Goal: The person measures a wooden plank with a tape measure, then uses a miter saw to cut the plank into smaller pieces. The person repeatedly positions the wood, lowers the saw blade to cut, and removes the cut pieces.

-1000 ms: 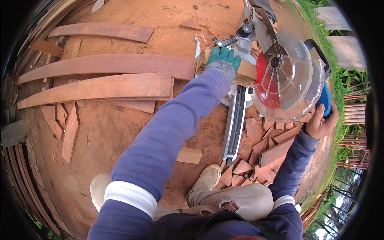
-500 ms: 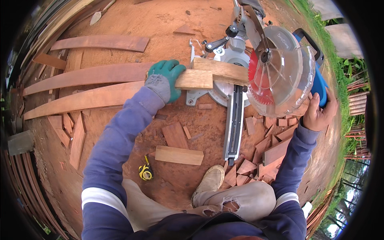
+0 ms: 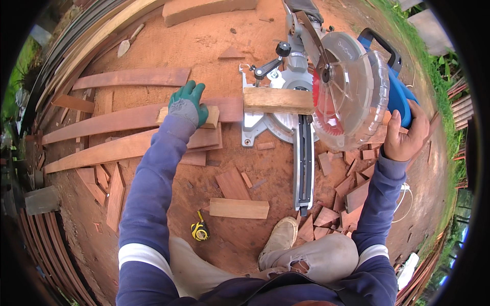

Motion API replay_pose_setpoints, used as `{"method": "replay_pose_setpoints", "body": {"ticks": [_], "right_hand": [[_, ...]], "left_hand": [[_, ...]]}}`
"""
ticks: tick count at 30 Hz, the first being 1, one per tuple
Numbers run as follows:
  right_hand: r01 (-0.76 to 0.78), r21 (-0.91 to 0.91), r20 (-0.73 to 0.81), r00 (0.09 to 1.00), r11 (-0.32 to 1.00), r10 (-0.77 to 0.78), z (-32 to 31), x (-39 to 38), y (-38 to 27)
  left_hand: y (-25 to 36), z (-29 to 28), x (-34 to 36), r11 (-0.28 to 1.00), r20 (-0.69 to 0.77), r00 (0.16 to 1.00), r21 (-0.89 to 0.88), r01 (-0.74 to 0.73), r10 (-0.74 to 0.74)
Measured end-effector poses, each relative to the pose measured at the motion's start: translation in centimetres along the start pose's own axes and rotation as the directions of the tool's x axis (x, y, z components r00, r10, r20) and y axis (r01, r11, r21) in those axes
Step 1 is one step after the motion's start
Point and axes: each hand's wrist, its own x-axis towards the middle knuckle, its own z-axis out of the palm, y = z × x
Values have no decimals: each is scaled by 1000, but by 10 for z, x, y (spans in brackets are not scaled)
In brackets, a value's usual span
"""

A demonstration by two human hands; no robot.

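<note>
My left hand, in a green-and-grey glove, is over a short pale wood block that lies on the long reddish boards. Its fingers are stretched out and apart; the glove and cuff hide the block's middle. My bare right hand grips the handle end of the blue-bodied miter saw, its fingers partly hidden behind the housing. Across the saw's base rests another pale wood block, its right end close beside the red blade under the clear guard.
Long curved boards stretch away to the left. A yellow tape measure and a loose wood block lie on the dirt before me. Reddish offcuts are heaped near my shoe. A trowel lies far left.
My left hand has moved left with the short block, from beside the saw onto the boards, and its fingers have spread. My right hand stays at the saw handle. The view has shifted slightly.
</note>
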Motion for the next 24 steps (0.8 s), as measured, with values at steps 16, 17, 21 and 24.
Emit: {"method": "replay_pose_setpoints", "body": {"ticks": [16,17,21,24], "right_hand": [[1,-8,-17,1000,1000,-1,-2,4,0],[-1,-10,-17,1000,1000,1,-2,4,1],[5,-18,-19,1000,1000,-5,-2,5,0],[6,-23,-13,1000,1000,-7,-2,6,0]], "left_hand": [[146,4,145,933,338,936,-357,35,94],[144,6,143,921,342,933,-387,35,108],[139,11,136,867,302,941,-498,21,151],[140,12,134,879,274,954,-477,26,120]]}}
